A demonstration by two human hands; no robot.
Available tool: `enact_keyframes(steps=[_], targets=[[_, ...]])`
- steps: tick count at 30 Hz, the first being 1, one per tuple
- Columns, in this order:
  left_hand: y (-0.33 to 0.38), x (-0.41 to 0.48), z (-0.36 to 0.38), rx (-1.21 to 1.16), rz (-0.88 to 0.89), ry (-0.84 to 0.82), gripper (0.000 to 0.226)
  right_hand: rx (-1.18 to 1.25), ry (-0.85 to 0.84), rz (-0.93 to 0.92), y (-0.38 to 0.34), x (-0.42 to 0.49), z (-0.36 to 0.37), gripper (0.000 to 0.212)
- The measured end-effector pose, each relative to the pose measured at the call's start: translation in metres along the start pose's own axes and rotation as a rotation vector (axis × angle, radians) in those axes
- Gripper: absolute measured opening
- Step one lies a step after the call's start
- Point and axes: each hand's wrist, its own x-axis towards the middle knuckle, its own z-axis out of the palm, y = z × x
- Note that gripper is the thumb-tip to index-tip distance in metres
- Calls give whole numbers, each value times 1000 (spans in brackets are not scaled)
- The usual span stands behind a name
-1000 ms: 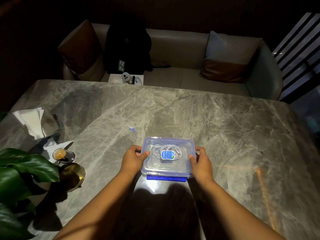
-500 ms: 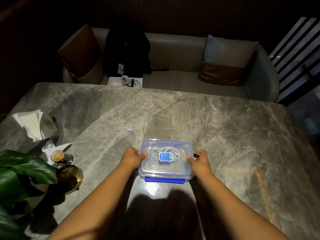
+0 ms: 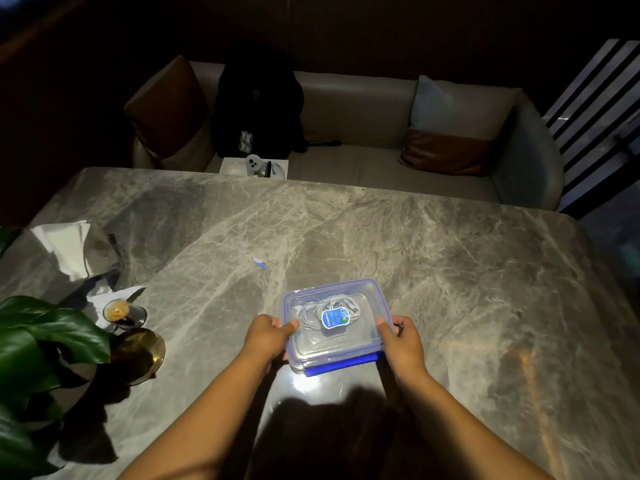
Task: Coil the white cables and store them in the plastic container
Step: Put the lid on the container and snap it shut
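Note:
A clear plastic container [image 3: 367, 344] with a blue-rimmed lid sits on the marble table [image 3: 450, 271], its lid on and a blue clip showing at the near edge. Coiled white cables [image 3: 311, 311] lie inside, seen through the lid under a blue oval sticker. My left hand [image 3: 268, 336] grips the container's left side with the thumb on the lid. My right hand [image 3: 403, 342] grips the right side, thumb on the lid's edge.
A small blue-and-white scrap [image 3: 259, 262] lies on the table beyond the container. At the left stand a glass [image 3: 123, 311], a brass dish [image 3: 140, 351], a tissue holder [image 3: 74, 247] and plant leaves [image 3: 41, 337]. Behind the table is a sofa [image 3: 363, 126] with a black backpack [image 3: 256, 105].
The container now sits slightly turned, its far end swung to the right. Both hands stay gripping its sides.

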Motion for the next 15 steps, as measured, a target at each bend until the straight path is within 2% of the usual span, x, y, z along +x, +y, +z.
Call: enact_keyframes(steps=[4, 6, 8, 10, 15], targets=[[-10, -25, 27, -235, -98, -16, 22, 139, -23, 82, 9, -5, 0, 69], [-12, -35, 39, -306, -146, -45, 26, 238, -40, 123, 15, -6, 1, 88], [-13, -43, 51, -363, -198, -81, 32, 299, -75, 150, 17, -7, 1, 83], [-15, -49, 63, -407, -246, -108, 25, 383, -122, 190, 20, -7, 1, 78], [-26, -73, 101, -472, -283, -188, 21, 332, -173, 184, 26, -1, -11, 96]])
